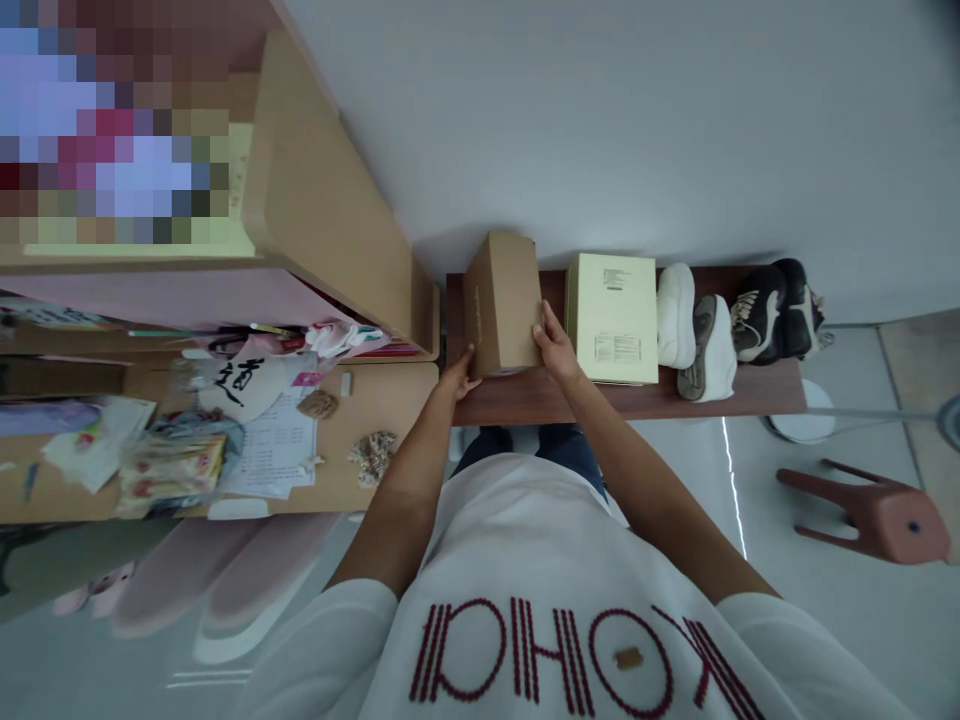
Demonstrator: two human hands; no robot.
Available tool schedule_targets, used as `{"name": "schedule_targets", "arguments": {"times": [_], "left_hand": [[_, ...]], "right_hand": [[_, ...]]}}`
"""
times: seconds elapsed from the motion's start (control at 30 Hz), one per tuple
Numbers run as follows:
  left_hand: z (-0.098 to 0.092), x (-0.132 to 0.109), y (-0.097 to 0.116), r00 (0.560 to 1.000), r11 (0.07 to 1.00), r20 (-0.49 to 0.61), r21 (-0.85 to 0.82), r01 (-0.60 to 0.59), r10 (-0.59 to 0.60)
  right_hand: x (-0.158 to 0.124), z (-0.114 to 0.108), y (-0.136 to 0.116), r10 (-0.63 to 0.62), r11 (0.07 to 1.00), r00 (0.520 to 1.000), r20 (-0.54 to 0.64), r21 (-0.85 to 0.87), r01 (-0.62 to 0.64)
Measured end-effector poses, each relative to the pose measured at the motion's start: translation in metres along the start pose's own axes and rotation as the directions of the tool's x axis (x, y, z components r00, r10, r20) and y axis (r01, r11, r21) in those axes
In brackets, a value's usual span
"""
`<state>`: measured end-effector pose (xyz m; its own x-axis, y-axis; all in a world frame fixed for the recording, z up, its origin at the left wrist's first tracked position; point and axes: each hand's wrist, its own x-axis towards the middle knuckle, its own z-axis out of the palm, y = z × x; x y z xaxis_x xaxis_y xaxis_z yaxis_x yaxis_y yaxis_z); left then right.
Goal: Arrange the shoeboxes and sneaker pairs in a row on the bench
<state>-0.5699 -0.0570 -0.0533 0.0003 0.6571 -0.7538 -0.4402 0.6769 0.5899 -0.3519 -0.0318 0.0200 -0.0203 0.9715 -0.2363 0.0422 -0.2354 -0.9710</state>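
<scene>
A closed brown cardboard box (pixel 516 305) is at the left end of a dark wooden shelf board (pixel 517 400), close to the wall. My left hand (pixel 457 376) grips its near left corner, low down by the board. On the opposite side, my right hand (pixel 555 345) presses its fingers against the box's right face. Whether the box rests fully on the board or is slightly raised, I cannot tell. Just right of my right hand stands a pale yellow box (pixel 616 320) with printed labels.
Beyond the yellow box are white shoes (pixel 676 318), a grey-and-white shoe (pixel 707 350) and black shoes (pixel 761 315). At left, a cluttered desk (pixel 416 400) holds a white cap (pixel 244 380) and papers. A reddish-brown stool (pixel 892 515) lies or stands at right.
</scene>
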Motion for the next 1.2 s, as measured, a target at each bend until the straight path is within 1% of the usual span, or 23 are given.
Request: {"name": "schedule_targets", "arguments": {"times": [0.07, 0.1, 0.23, 0.3, 0.37, 0.43, 0.5, 0.6, 0.73, 0.9, 1.07, 1.2], "left_hand": [[0.000, -0.005, -0.002, 0.998, 0.998, -0.032, -0.032, 0.047, -0.048], [-0.001, -0.008, -0.002, 0.998, 0.998, -0.045, -0.048, 0.038, -0.040], [-0.006, -0.023, 0.006, 0.995, 0.988, -0.047, -0.121, -0.095, 0.090], [-0.007, -0.030, 0.011, 0.988, 0.982, -0.066, -0.117, -0.146, 0.139], [-0.006, -0.037, 0.013, 0.980, 0.980, -0.100, -0.082, -0.182, 0.173], [-0.004, -0.042, 0.014, 0.970, 0.977, -0.134, -0.040, -0.209, 0.202], [0.001, -0.046, 0.013, 0.960, 0.973, -0.166, -0.008, -0.231, 0.227], [0.010, -0.047, 0.010, 0.936, 0.958, -0.208, 0.014, -0.286, 0.283], [0.017, -0.041, 0.005, 0.902, 0.931, -0.244, 0.012, -0.366, 0.358], [0.011, -0.031, 0.006, 0.903, 0.936, -0.265, -0.005, -0.352, 0.339], [0.003, -0.027, 0.009, 0.932, 0.961, -0.244, -0.008, -0.277, 0.267], [0.003, -0.026, 0.008, 0.927, 0.958, -0.253, -0.001, -0.285, 0.276]], "right_hand": [[0.002, -0.009, 0.002, -0.009, 0.999, 1.000, -0.022, -0.035, 0.008], [0.003, -0.013, 0.004, -0.012, 0.999, 0.999, -0.032, -0.046, 0.011], [0.006, -0.022, 0.015, -0.009, 0.997, 0.998, -0.066, -0.083, 0.004], [0.008, -0.023, 0.019, 0.032, 0.995, 0.997, -0.075, -0.095, -0.039], [0.009, -0.023, 0.020, 0.097, 0.991, 0.993, -0.073, -0.089, -0.104], [0.011, -0.021, 0.020, 0.156, 0.984, 0.987, -0.051, -0.076, -0.159], [0.012, -0.020, 0.021, 0.192, 0.980, 0.981, -0.005, -0.060, -0.192], [0.015, -0.019, 0.024, 0.243, 0.970, 0.968, 0.069, -0.012, -0.243], [0.020, -0.017, 0.035, 0.338, 0.940, 0.939, 0.064, 0.024, -0.340], [0.029, -0.011, 0.044, 0.361, 0.930, 0.928, 0.094, 0.029, -0.365], [0.037, -0.004, 0.049, 0.353, 0.935, 0.930, 0.103, 0.001, -0.355], [0.041, -0.002, 0.052, 0.378, 0.924, 0.921, 0.091, 0.021, -0.381]]}}
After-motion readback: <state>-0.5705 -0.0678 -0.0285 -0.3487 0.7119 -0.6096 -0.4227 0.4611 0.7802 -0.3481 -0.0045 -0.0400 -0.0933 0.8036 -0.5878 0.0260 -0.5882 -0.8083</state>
